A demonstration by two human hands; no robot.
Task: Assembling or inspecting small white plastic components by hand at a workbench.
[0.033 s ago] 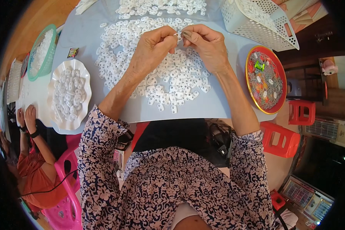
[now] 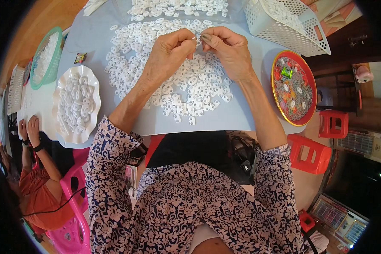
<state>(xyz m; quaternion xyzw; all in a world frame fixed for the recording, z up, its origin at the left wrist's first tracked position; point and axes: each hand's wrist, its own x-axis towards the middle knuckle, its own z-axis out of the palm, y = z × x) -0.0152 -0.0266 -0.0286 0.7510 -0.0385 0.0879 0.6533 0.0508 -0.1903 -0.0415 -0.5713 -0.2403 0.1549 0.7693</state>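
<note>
Left fingers (image 2: 184, 36) pinch a small white piece (image 2: 195, 38) above the counter's heap (image 2: 186, 99); whether the right fingers (image 2: 220, 33) grip anything, I cannot tell. Plate (image 2: 74, 137), green basket (image 2: 60, 42) and white basket (image 2: 283, 42) hold white pieces; the red tray (image 2: 307, 70), mostly metal bits.

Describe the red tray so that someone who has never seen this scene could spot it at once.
Start at the grey-blue table and follow its right side, past the person's right hand. There, nearer the person than the white basket, sits a red tray holding thin grey pieces. Its red wall and gold rim set it apart from that perforated basket.
</note>
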